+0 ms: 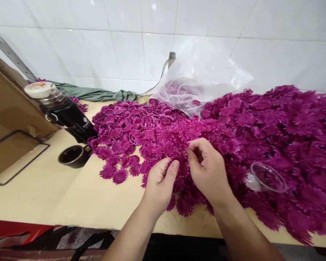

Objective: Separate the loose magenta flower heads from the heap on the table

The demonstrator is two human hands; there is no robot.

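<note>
Magenta artificial flower heads (152, 134) lie in a broad heap across the table. Over the front of the heap, my left hand (160, 185) is closed in a pinch, thumb against forefinger, with a bit of magenta flower showing between them. To its right and slightly farther off, my right hand (208, 168) also pinches, a magenta petal edge at its fingertips. The two hands are close together but apart. Flowers of the same colour behind the fingers make the held pieces hard to outline.
A black thermos (70, 116) with a pale lid stands left of the heap, beside a dark cup (74, 156). A clear plastic bag (203, 76) rests behind the flowers. A clear plastic cup (268, 177) lies on them at right. Far left is a cardboard box (13, 101).
</note>
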